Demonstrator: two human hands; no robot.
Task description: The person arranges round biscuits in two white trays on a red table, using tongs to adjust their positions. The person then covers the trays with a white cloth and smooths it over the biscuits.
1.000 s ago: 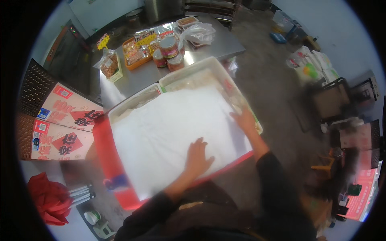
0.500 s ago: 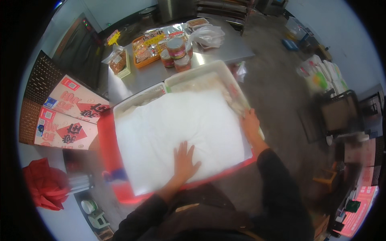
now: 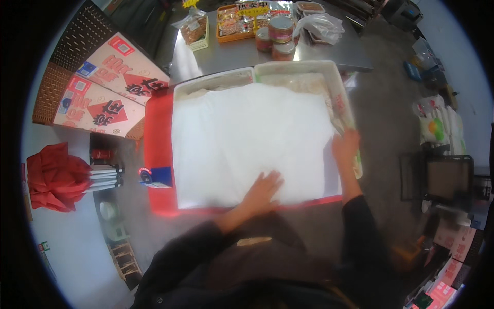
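Observation:
A large white cloth (image 3: pixel 247 139) covers most of two tubs standing side by side. Behind its far edge show the pale left tub (image 3: pixel 218 77) and the pale right tub (image 3: pixel 337 82), with clear plastic film over light contents. My left hand (image 3: pixel 263 194) lies flat on the near part of the cloth, fingers stretched out. At the cloth's right edge, against the side of the right tub, is my right hand (image 3: pixel 347 149); its fingers are smeared by motion and partly hidden, so their grip does not show.
Red cloth (image 3: pixel 158 129) lies under the tubs, with a blue card (image 3: pixel 163 176) at the left. Beyond, a steel table (image 3: pixel 226 61) bears stacked jars (image 3: pixel 281 30), an orange basket (image 3: pixel 225 37) and plastic bags (image 3: pixel 324 28). Pink printed boxes (image 3: pixel 105 110) stand left, a black-framed chair (image 3: pixel 447 177) right.
The view has shifted, so the tubs and table sit higher in it. My left hand has slid toward the cloth's near edge. My right hand stays at the right edge.

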